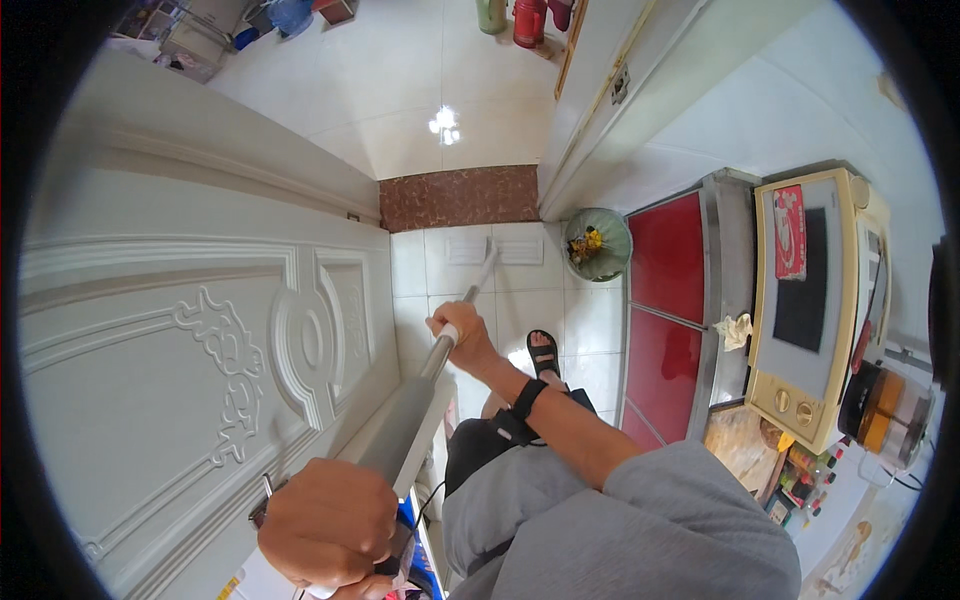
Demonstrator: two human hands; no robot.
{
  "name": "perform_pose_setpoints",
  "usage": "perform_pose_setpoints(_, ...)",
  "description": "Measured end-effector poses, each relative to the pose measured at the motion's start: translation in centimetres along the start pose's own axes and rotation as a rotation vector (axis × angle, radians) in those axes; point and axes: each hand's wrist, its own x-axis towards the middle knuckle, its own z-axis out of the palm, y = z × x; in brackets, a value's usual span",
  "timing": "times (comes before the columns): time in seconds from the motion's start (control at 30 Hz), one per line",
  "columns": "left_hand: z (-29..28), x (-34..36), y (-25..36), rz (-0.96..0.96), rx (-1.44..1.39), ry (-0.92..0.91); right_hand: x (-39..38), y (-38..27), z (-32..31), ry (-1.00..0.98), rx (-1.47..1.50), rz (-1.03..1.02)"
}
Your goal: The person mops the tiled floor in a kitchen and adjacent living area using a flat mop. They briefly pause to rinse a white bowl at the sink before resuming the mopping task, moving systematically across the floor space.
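Observation:
A flat mop with a grey-and-silver pole (405,425) slants from the lower left up to the middle of the view. Its wide white head (520,250) lies flat on the white floor tiles, just short of a brown threshold strip. My left hand (330,525) is closed round the upper end of the pole, close to me. Farther down, my right hand (460,335) grips the thinner part of the pole, a black band on its wrist. The mop head's edges blend into the tiles.
A white panelled door (200,330) stands along the left. Right of the mop head is a lined bin (598,245) with scraps inside. Beyond it are a red-fronted cabinet (665,250) and a cream microwave (815,300). Flasks (528,22) stand past the doorway.

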Motion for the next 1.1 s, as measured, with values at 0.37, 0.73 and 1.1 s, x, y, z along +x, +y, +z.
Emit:
perform_pose_setpoints(0.37,3.3,2.3,3.4,-0.013,0.045,-0.068,-2.5,-2.1,-1.7,-0.033,0.069,-0.090)
perform_pose_setpoints(0.73,5.2,0.7,-0.3,-0.048,0.214,0.367,0.4,0.7,-1.0,-0.056,0.111,0.006)
perform_pose_setpoints(1.1,7.4,-4.3,4.2,-0.092,0.384,0.671,-7.4,-2.2,0.9,-0.411,0.238,-0.042)
